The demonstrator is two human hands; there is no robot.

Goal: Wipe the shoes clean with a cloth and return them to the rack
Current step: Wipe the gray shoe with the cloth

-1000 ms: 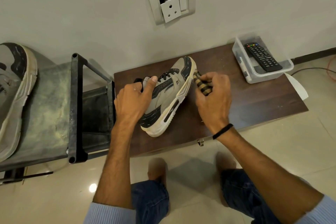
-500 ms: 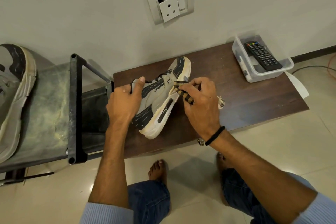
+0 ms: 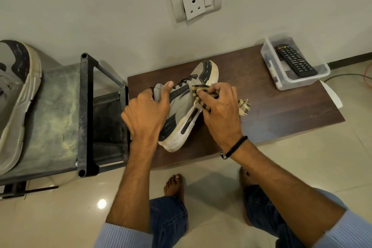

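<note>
Yellow-and-black striped cloth (image 3: 201, 104) pinched in the right hand's grip against a grey sneaker (image 3: 182, 104) on the desk (image 3: 271, 110).
The right hand (image 3: 221, 110) curls its fingers round the bunched cloth and holds it on the sneaker's side just above the midsole; a frayed end sticks out past the knuckles. The left hand (image 3: 147, 110) clamps its grip on the heel collar, thumb by the laces, with the sneaker tilted and its toe toward the wall. The heel lies near the desk's front edge, beside the black shoe rack (image 3: 84, 106) where a second sneaker (image 3: 16, 96) rests. Bare wood lies open to the right, up to a plastic container (image 3: 281, 80) holding a remote control (image 3: 293, 60). A second ago the cloth was at the toe rim; it has since slid onto the side panel.
</note>
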